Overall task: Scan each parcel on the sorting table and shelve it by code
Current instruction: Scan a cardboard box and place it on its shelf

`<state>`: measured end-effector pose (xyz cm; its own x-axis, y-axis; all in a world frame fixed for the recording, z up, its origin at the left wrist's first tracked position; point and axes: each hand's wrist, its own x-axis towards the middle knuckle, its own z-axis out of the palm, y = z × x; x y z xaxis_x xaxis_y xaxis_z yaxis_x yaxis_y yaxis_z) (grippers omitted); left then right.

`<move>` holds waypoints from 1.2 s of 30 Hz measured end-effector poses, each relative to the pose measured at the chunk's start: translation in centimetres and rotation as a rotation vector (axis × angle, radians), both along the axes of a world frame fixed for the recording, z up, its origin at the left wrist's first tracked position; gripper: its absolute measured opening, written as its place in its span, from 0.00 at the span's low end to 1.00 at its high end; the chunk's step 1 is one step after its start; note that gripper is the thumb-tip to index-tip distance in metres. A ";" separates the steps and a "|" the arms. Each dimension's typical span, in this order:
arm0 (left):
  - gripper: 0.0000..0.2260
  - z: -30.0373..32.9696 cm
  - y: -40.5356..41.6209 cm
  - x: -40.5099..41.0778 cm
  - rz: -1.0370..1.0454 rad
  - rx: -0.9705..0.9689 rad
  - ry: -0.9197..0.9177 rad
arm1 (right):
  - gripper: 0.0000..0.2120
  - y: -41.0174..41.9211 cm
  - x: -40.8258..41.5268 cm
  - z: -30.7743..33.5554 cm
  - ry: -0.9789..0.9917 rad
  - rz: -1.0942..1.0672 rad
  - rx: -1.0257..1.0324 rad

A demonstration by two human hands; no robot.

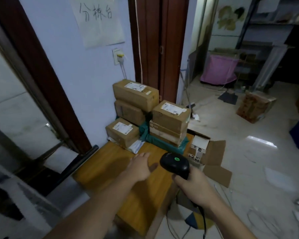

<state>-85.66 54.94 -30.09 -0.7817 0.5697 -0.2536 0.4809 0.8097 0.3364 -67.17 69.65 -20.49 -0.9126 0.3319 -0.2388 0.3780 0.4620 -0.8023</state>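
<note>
Several brown cardboard parcels with white labels are stacked at the far end of a small wooden sorting table [110, 169]: a tall stack by the wall [135, 94], a small box [122, 131] at the front left, and a stack at the right [171, 116] on green bags. My right hand [192, 185] grips a black barcode scanner [175, 163] with a green light, pointed toward the parcels. My left hand [141, 167] hovers flat over the table, fingers straight, just short of the small box, holding nothing.
An open cardboard box [212, 157] with white items sits on the floor right of the table. A handwritten paper sign [98, 19] hangs on the wall. Metal shelving [269, 49], a pink bag and another carton [255, 107] stand in the room beyond. Loose papers and cables lie on the floor.
</note>
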 end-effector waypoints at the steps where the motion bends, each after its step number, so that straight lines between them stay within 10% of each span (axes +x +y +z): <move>1: 0.36 -0.4 0.1 -1.5 0.035 -0.002 -0.010 | 0.05 0.5 -1.7 -0.2 -0.004 0.017 -0.008; 20: 0.38 -14.5 1.0 -27.2 1.169 0.778 -0.520 | 0.15 5.8 -23.3 -8.8 -0.391 0.118 -0.103; 31: 0.46 -17.9 1.1 -25.3 1.220 0.883 -0.599 | 0.12 6.8 -25.0 -11.2 -0.412 0.053 -0.122; 36: 0.35 -16.3 0.8 -19.5 1.081 0.958 -0.525 | 0.05 6.1 -25.1 -10.2 -0.421 0.089 -0.119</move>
<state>-105.12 55.73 -46.37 -0.8587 -0.0881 -0.5049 -0.5110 0.0706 0.8567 -92.30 75.72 -30.64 -0.7513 0.2045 -0.6275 0.6462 0.4211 -0.6365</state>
